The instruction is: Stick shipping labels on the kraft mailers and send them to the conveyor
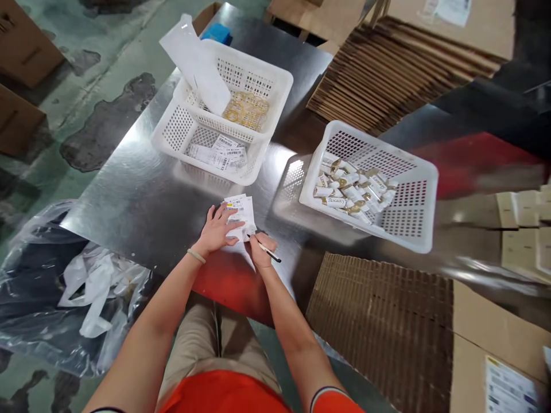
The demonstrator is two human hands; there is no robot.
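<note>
Printed paper slips lie overlapping on the metal table, one with a small yellow mark. My left hand rests on their left side with its fingers spread, pressing them flat. In my right hand is a pen, white with a black end, its tip at the lower part of the slips. Just beyond stands a white two-part basket; more printed slips lie in its near part, rubber bands and a white sheet in the far part.
To the right, a white basket holds many small white-and-gold packets. Flattened cardboard stacks stand at the back right and front right. A lined bag with plastic scraps sits left of the metal table.
</note>
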